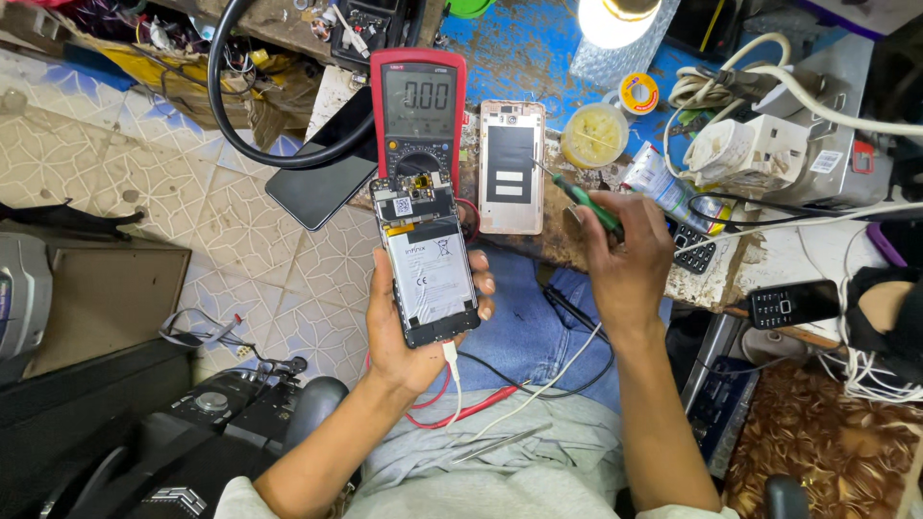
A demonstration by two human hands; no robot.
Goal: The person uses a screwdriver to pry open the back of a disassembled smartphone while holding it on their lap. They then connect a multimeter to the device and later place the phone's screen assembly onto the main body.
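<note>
**Opened phone in left hand, screwdriver in right**

While the left hand (423, 317) grips an opened phone (426, 261) from below, fingers wrapped around both long edges and clamped on it, the phone sits face down over the person's lap, just in front of the workbench edge. Its back is off: a white battery fills most of the body, with the circuit board showing at the upper end. A white cable (452, 370) is plugged into its lower end and trails down across the lap.

The right hand (625, 259) is closed around a green-handled screwdriver (582, 200), its thin tip pointing up and to the left, ending just beside the gold back cover (511, 180) that lies flat on the bench; whether the tip touches the cover cannot be told.

Items nearby:
- Red multimeter (419, 106), lying flat on the bench directly above the phone, display lit.
- Red test lead (461, 411), running across the lap below the left hand.
- Black tablet (322, 183), left of the multimeter, overhanging the bench edge.
- Round tub of yellow paste (593, 135), right of the back cover.
- Roll of solder (638, 93), just above the tub.
- Small black keypad phone (793, 304), on the bench far right.
- Blue workbench (524, 48), cluttered with cables.
</note>
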